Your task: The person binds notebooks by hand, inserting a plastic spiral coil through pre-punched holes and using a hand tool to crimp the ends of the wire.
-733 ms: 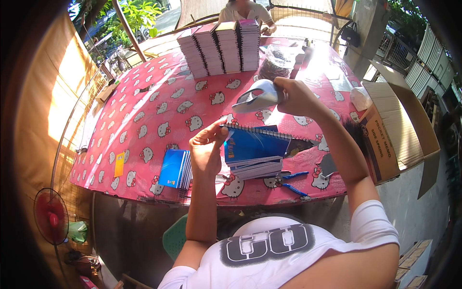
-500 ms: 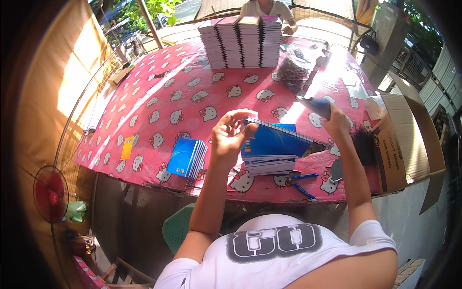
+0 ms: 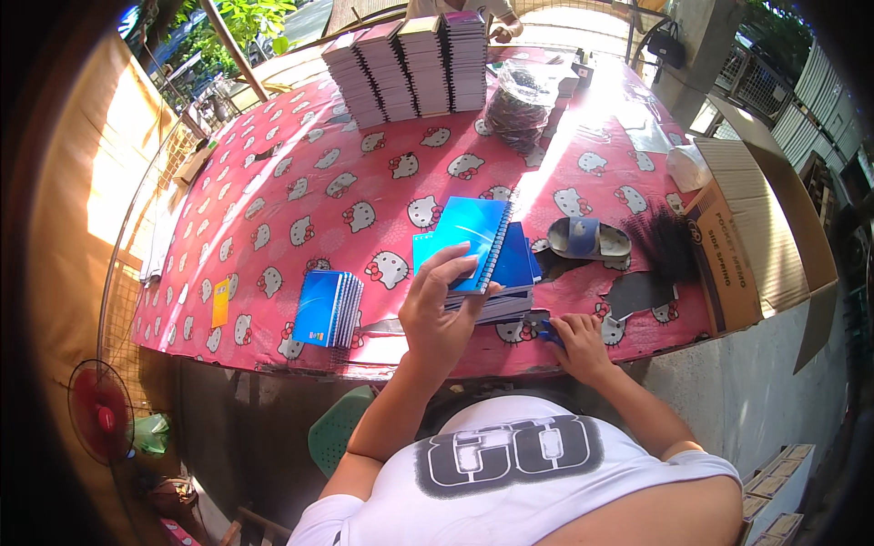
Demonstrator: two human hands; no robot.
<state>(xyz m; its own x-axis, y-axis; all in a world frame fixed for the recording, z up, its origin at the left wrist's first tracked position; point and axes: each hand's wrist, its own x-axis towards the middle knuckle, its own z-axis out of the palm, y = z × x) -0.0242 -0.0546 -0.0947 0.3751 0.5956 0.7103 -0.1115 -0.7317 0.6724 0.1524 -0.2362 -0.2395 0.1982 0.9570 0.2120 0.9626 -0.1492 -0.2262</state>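
My left hand (image 3: 444, 296) grips a blue spiral notebook (image 3: 473, 232) by its lower part, its black coil facing right. Beneath it lies a stack of blue notebooks (image 3: 496, 308), partly covered by the held one. At the table's near edge my right hand (image 3: 583, 346) is closed on blue-handled pliers (image 3: 549, 332), whose jaws I cannot make out well. A slipper with a blue strap (image 3: 587, 238) rests to the right of the stack. Further left stands a smaller pile of blue spiral notebooks (image 3: 326, 309).
Tall stacks of spiral notebooks (image 3: 414, 73) stand at the back, near another person's hand (image 3: 505, 32). A plastic-wrapped bundle (image 3: 519, 109) sits beside them. Loose black coils (image 3: 660, 246) lie against an open cardboard box (image 3: 728, 246) on the right. A yellow booklet (image 3: 220, 303) is at left.
My right hand has put the slipper down on the table and closed on the pliers. The notebook in my left hand has turned, its coil now running along the right side.
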